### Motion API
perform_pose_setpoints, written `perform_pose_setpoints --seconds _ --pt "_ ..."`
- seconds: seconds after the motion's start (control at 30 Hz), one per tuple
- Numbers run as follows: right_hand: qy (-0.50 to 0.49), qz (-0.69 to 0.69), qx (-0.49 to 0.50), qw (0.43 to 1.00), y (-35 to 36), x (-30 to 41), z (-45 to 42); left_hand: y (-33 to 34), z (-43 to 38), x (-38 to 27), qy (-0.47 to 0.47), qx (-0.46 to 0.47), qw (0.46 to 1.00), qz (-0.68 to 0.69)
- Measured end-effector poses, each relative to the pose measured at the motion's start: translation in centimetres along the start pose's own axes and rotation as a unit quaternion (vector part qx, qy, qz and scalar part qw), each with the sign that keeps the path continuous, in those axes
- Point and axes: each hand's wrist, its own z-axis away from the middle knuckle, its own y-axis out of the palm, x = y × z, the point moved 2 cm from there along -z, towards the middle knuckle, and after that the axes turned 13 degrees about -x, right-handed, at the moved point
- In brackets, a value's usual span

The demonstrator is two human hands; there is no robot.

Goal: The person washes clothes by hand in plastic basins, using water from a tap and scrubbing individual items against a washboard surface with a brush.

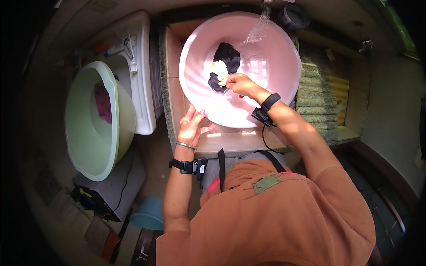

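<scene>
A large pink plastic basin (196, 50) stands in a tiled sink, with water running into it from a tap (266, 8) at the top. Inside lie dark cloth (229, 55) and a crumpled pale yellow cloth (219, 68) on top of it. My right hand (241, 85) reaches into the basin, its fingers closed at the edge of the yellow cloth; their exact grip is partly hidden. At the basin's lower left rim is my left hand (192, 128), fingers spread and holding nothing. Each wrist wears a black strap with a small device.
To the left, a pale green basin (114, 133) with a magenta cloth (104, 103) inside leans by a white washbasin (146, 109). Right of the sink is a ribbed stone washboard (316, 99). A dark tub (294, 16) stands behind. A blue bucket (148, 214) sits low on the left.
</scene>
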Motion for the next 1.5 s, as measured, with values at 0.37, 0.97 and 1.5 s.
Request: perform_pose_setpoints --seconds 0.37,0.97,1.5 --pt "-0.052 -0.292 -0.047 0.954 -2.4 -0.1 -2.2 -3.1 -1.5 1.2 0.012 -0.097 0.995 0.000" --pt "0.154 -0.177 -0.171 0.957 -12.3 -3.1 1.2 12.9 -7.8 0.1 0.033 -0.074 0.991 -0.106" --pt "0.110 0.006 -0.277 0.954 -8.5 -8.7 -10.6 14.7 -15.4 0.4 -0.037 -0.093 0.992 -0.083"
